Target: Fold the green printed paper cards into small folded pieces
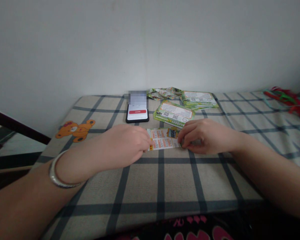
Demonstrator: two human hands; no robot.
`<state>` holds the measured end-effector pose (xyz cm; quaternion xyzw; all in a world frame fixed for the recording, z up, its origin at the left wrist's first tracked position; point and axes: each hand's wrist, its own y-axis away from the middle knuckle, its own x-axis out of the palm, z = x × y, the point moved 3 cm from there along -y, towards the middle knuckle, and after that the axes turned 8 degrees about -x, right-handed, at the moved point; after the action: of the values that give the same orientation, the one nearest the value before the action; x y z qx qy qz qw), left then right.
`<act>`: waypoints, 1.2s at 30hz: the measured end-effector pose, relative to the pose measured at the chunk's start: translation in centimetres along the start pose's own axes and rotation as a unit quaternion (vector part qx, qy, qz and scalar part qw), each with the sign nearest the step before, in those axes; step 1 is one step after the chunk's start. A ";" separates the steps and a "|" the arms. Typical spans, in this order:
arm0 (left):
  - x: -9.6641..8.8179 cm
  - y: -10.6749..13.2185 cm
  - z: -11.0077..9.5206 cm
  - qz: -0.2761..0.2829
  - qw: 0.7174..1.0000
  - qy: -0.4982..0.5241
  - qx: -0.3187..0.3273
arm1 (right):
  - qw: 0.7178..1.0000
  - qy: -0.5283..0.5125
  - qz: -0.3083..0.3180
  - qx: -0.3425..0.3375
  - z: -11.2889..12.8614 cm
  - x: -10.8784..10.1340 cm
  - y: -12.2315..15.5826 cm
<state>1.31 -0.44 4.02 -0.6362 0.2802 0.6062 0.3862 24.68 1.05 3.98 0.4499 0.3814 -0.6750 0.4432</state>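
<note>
A small printed paper leaflet (162,139) with rows of orange and white boxes lies on the checked cloth between my hands. The fingers of my left hand (130,143) are closed on its left end, and a bracelet circles that wrist. At the leaflet's right end, my right hand (202,136) pinches the edge between thumb and fingers. Just beyond is a stack of green-edged leaflets (175,112), with a second stack (200,99) behind it to the right. Several folded leaflets (165,93) lie near the wall.
A phone (138,111) with a lit screen lies beyond my left hand. A bear-shaped sticker (76,130) sits at the left of the checked tablecloth (137,186). Red and green cords or fabric (290,101) are bunched at the far right. A pale wall (150,43) bounds the back edge.
</note>
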 end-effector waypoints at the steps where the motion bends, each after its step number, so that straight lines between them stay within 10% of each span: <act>1: 0.1 0.0 -0.1 0.014 1.000 -0.002 0.001 | 1.000 0.000 -0.002 -0.001 0.0 0.0 -0.1; 36: 1.8 -0.5 -0.8 -0.066 0.987 -0.115 0.096 | 0.981 0.185 -0.021 -0.044 0.4 1.3 -1.5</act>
<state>2.33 -0.63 2.27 -0.5390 0.2483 0.6193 0.5141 22.89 0.81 3.06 0.5391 0.4957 -0.5713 0.3705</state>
